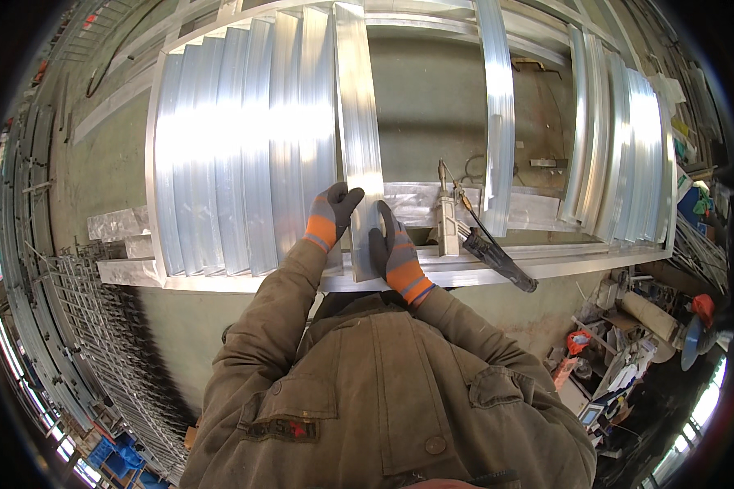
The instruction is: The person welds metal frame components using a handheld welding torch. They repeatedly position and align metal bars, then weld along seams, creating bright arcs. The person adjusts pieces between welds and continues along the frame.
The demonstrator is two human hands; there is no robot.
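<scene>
Both my hands wear grey and orange work gloves. Between them a long ribbed aluminium slat (pixel 355 122) runs away from me, its near end by the frame's front rail. My left hand (pixel 333 213) is closed at the slat's left edge, fingertips lapping over it. On the opposite edge, a little nearer to me, my right hand (pixel 400 257) grips with thumb and fingers. To the left, several overlapping aluminium slats (pixel 245 187) fill that side of the aluminium frame (pixel 212 284). A hand tool resembling a rivet gun (pixel 448 224), with a black handle, rests on the front rail right of my right hand.
A single slat (pixel 497 114) crosses the frame further right, and several more slats (pixel 620 155) lie at its right end. Metal racks of thin bars (pixel 98 326) stand at the left. Cluttered tools and boxes (pixel 603 367) sit at the lower right.
</scene>
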